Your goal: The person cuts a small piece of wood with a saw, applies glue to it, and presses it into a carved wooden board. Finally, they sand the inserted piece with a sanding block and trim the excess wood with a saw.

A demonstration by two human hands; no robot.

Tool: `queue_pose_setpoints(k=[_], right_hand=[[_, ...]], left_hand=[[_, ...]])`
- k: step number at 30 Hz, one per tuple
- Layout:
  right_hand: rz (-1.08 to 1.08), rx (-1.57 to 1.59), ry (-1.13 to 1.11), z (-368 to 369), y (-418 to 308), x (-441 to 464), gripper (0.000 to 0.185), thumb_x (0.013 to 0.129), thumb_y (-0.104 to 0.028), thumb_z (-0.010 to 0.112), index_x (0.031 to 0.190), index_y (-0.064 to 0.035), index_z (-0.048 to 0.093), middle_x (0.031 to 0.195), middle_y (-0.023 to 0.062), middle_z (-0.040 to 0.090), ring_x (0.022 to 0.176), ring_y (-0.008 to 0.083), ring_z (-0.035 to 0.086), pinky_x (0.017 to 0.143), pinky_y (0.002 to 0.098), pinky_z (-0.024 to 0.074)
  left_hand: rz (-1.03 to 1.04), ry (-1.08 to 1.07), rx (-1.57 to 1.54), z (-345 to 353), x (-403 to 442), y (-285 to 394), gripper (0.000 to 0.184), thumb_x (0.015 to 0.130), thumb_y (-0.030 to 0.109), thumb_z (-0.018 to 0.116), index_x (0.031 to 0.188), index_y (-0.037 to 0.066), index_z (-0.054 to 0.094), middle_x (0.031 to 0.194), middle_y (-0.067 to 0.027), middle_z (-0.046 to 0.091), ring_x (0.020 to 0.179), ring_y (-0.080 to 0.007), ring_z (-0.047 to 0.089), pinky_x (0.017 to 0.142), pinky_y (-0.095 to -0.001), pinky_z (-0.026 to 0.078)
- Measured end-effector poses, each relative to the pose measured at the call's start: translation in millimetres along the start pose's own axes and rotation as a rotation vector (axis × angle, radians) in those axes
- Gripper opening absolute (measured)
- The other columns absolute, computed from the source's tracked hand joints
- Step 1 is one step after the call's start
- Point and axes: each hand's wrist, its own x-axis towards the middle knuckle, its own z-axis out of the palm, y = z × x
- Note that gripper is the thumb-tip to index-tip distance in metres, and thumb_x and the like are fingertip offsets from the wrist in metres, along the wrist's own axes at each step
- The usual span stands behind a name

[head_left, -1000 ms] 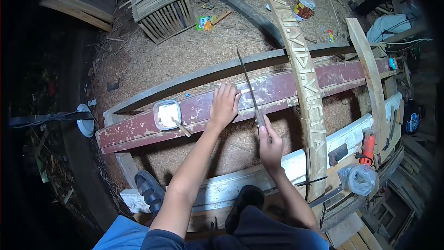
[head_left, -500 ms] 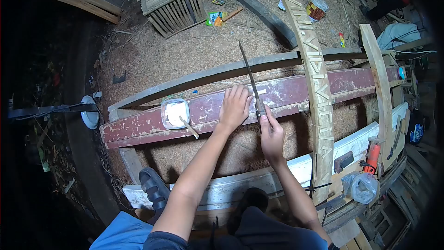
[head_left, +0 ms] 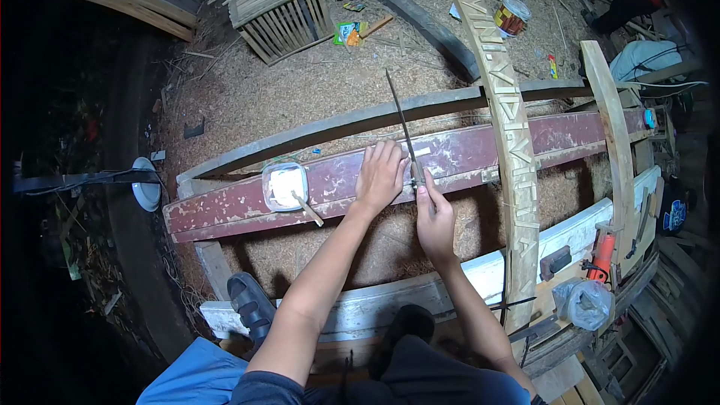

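Note:
My left hand [head_left: 381, 173] presses down on the worn red plank [head_left: 465, 157], its fingers closed over a small pale wood strip [head_left: 424, 151] whose end shows to the right. My right hand [head_left: 433, 206] is wrapped round the handle of a long thin saw [head_left: 400, 114]. The blade points up and slightly left, and crosses the strip just right of my left fingers. To the left on the plank stands a square tub [head_left: 285, 186] of white material, with a small stick [head_left: 307, 208] leaning out over its rim.
A long board with raised wood pieces [head_left: 510, 124] crosses the planks on the right. Beyond it are another curved board [head_left: 609, 120], a red-orange tool [head_left: 602, 256] and a plastic bag [head_left: 583, 304]. A slatted crate [head_left: 281, 11] and a can [head_left: 512, 15] stand behind; a person [head_left: 630, 4] is far right.
The view has shifted, so the scene sits farther right than a second ago. The saw's handle has moved slightly toward me since half a second ago. My left hand stays on the strip.

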Motion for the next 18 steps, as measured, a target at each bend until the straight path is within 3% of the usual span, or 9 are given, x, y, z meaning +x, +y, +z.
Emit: queue_pose_setpoints(k=[4,6,7,9,12,18], right_hand=[[0.104,-0.058,-0.054,-1,-8,-1,0.044,0.109,-0.016,0.051,0.145,0.0098,0.053,0.125,0.0320,0.069,0.106,0.0220,0.072,0.090,0.0358,0.0541],[-0.141,-0.181,0.036,5,0,0,0.043,0.109,-0.016,0.051,0.145,0.0078,0.054,0.107,0.0335,0.071,0.085,0.0270,0.076,0.076,0.0391,0.0551],[-0.139,-0.182,0.040,4,-3,-2,0.043,0.109,-0.016,0.051,0.145,0.0078,0.054,0.107,0.0335,0.071,0.085,0.0270,0.076,0.076,0.0391,0.0551],[0.024,-0.160,-0.023,2,-15,-4,0.043,0.108,-0.016,0.052,0.145,0.0063,0.054,0.090,0.0337,0.068,0.068,0.0335,0.073,0.065,0.0433,0.0521],[-0.061,-0.172,0.017,6,-4,-7,0.044,0.108,-0.017,0.052,0.145,0.0050,0.055,0.083,0.0335,0.065,0.061,0.0325,0.069,0.064,0.0441,0.0514],[-0.008,-0.122,0.013,3,-7,-9,0.044,0.108,-0.017,0.052,0.145,0.0053,0.055,0.085,0.0343,0.065,0.068,0.0284,0.071,0.067,0.0432,0.0522]], left_hand=[[0.007,-0.013,0.003,1,0,-3,0.015,0.094,0.015,0.065,0.099,0.002,0.059,0.107,-0.0143,0.059,0.102,-0.0340,0.055,0.088,-0.0450,0.041],[0.017,-0.010,0.007,2,-1,-2,0.015,0.093,0.014,0.066,0.099,0.002,0.058,0.108,-0.0146,0.059,0.104,-0.0341,0.055,0.089,-0.0452,0.041],[0.004,-0.050,0.031,1,-2,-3,0.018,0.093,0.015,0.066,0.103,0.001,0.059,0.110,-0.0157,0.059,0.105,-0.0341,0.055,0.092,-0.0456,0.042],[-0.008,-0.089,0.057,1,-2,-3,0.021,0.093,0.016,0.066,0.106,0.000,0.061,0.113,-0.0169,0.060,0.107,-0.0342,0.055,0.094,-0.0460,0.043],[0.019,-0.052,0.065,0,-2,-3,0.023,0.093,0.016,0.066,0.108,0.000,0.060,0.115,-0.0176,0.060,0.109,-0.0347,0.055,0.095,-0.0463,0.043],[-0.007,-0.076,0.068,-1,-2,-2,0.023,0.093,0.015,0.065,0.109,0.000,0.060,0.115,-0.0170,0.060,0.109,-0.0343,0.055,0.094,-0.0455,0.043]])
